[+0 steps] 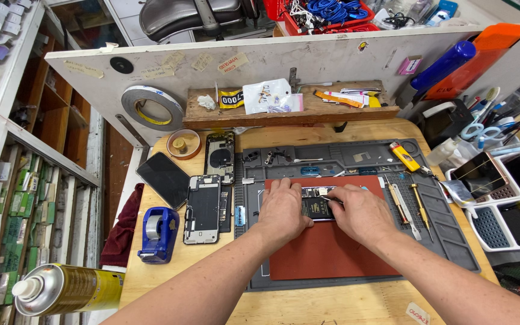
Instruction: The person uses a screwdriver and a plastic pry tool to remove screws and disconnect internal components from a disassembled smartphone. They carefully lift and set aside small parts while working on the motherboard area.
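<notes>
An opened phone [316, 203] with its dark battery showing lies on a red mat [326, 250] in the middle of a grey work mat [452, 241]. My left hand [281, 207] rests flat on the phone's left side, holding it down. My right hand [359, 212] sits on the phone's right side and pinches a thin metal tool [327, 199], its tip pointing into the phone's insides. Most of the phone is hidden under both hands.
Two opened phone shells [202, 207] [219, 156] and a dark screen panel [164, 179] lie left of the mat, by a blue tape dispenser [158, 233]. Screwdrivers [419, 207] and a yellow lighter [405, 156] lie right. A spray can [61, 289] stands at front left. White trays [501, 198] sit right.
</notes>
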